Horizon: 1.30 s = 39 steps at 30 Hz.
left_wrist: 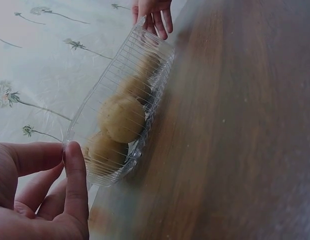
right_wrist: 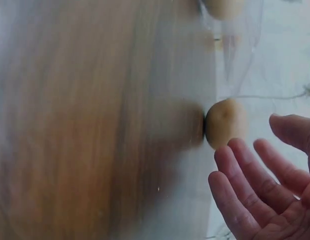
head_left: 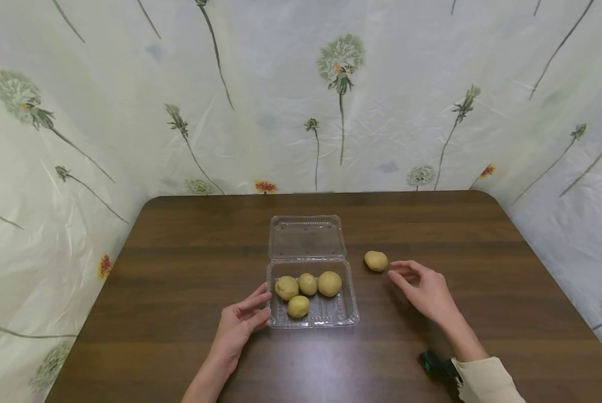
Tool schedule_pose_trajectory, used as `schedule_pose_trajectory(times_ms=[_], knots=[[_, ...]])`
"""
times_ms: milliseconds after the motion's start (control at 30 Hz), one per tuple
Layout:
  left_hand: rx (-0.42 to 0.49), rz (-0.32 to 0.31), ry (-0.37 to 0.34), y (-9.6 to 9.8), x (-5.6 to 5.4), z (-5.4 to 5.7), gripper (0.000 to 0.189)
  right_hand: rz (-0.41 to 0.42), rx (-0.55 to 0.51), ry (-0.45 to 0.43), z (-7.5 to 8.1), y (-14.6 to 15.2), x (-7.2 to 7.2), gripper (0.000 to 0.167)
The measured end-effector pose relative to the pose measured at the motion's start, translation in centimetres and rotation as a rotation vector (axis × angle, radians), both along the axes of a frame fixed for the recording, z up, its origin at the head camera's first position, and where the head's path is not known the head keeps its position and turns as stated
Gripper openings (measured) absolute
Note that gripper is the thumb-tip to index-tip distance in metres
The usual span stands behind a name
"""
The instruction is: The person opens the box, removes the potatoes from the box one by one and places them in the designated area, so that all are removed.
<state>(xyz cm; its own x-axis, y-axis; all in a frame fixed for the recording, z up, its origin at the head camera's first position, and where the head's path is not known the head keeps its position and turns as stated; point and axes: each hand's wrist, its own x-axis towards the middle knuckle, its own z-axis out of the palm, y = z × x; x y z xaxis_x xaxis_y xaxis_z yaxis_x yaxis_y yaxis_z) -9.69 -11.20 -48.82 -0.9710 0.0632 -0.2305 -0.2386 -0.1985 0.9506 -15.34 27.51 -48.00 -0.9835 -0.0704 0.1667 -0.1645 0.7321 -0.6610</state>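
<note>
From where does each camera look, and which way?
Head: worn on head, facing forward and down at the table; left grip, right grip and forearms show.
Left wrist: on that wrist, facing the clear container; left grip near, right grip beyond.
Right wrist: on that wrist, facing the loose potato; right grip only.
Head and right wrist share the loose potato.

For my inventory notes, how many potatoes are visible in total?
5. In the clear container: back-left potato, back-middle potato, back-right potato and near potato. On the table, right of the container: one loose potato. None appears hidden.
</note>
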Motion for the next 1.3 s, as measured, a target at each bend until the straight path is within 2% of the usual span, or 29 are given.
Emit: schedule_pose_trajectory(times_ms=[133,367,667,1067,1300], knots=[[-0.003,-0.001,-0.009,0.0,0.0,0.1,0.036,0.034,-0.024,0.012,0.1,-0.6,0.5,0.029],[0.006,0.004,-0.004,0.1,0.0,0.1,0.036,0.105,-0.073,0.082,0.6,-2.0,0.9,0.021],[0.009,0.006,0.002,0.1,0.0,0.0,0.037,0.152,-0.110,0.077,1.2,-3.2,1.4,0.019],[-0.021,-0.012,0.001,0.0,-0.1,0.0,0.036,0.213,-0.121,0.128,2.0,-4.8,1.7,0.020],[-0.022,0.000,-0.009,0.0,-0.2,-0.2,0.035,0.221,-0.135,0.102,2.2,-5.7,1.7,0.021]])
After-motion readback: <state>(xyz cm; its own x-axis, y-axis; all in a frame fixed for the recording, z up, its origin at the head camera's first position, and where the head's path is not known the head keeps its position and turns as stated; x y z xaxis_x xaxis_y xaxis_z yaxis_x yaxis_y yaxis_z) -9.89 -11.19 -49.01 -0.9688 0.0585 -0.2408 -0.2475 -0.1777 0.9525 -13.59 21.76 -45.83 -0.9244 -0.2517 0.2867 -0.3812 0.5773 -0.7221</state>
